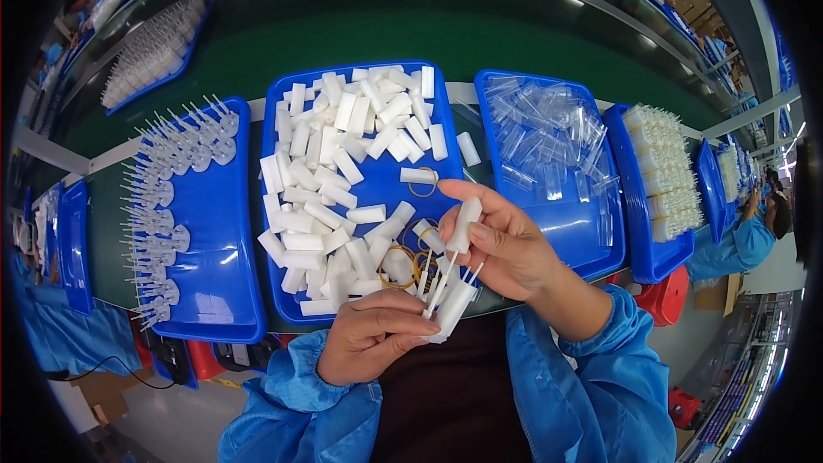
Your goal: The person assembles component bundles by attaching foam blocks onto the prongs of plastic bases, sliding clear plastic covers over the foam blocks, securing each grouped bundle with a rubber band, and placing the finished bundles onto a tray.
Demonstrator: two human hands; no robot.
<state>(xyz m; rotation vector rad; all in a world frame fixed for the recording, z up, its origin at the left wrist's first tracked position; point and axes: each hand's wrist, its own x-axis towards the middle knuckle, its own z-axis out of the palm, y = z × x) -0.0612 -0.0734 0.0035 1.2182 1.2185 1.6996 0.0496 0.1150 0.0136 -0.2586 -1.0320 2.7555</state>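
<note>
My left hand (364, 339) is closed on thin-stemmed white parts at the lower middle, beside a bundled white foam block (457, 304). Above it, my right hand (519, 257) pinches a short white foam piece (464, 225) between thumb and fingers. A slim white stem (447, 273) runs from that piece down to my left fingers. Both hands are over the near right corner of a blue tray (321, 320) heaped with loose white foam blocks (330, 141). Yellow rubber bands (396, 264) lie in the tray next to my hands, partly hidden by them.
At left, a blue tray (210, 266) holds clear-based parts with upright stems (154, 223). On the right, another tray holds clear plastic sleeves (544, 133). Beyond it, a tray carries bundled white stemmed parts (660, 176). A green belt (360, 26) runs behind; co-workers sit farther off.
</note>
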